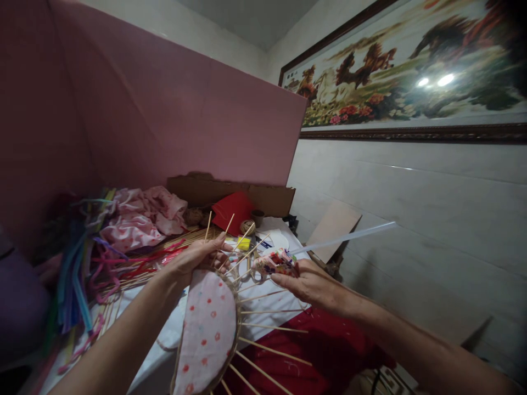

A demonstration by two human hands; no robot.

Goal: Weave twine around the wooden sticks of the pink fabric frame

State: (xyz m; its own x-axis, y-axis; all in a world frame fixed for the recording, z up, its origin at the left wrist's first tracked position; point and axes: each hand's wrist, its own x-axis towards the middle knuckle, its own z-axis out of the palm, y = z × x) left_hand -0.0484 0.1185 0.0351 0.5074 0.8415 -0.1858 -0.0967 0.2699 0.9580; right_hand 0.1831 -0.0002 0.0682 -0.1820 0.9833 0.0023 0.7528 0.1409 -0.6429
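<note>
An oval basket base (208, 334) covered in pink dotted cloth stands on edge, with several thin cane spokes (267, 328) fanning out from its rim. My left hand (197, 258) grips the top of the rim, fingers closed among the upper spokes. My right hand (307, 282) pinches a floral cloth-wrapped strip (275, 262) against the spokes. A long translucent rod (346, 237) runs up and to the right from that strip.
A table with a white cover (267, 299) holds pink cloth (140, 219), coloured pipe cleaners (82, 269), a twine ball (247, 226), red card (236, 211) and a cardboard box (247, 195). Red cloth (329, 351) lies below. A pink panel (164, 109) stands behind, and a tiled wall (411, 197) runs along the right.
</note>
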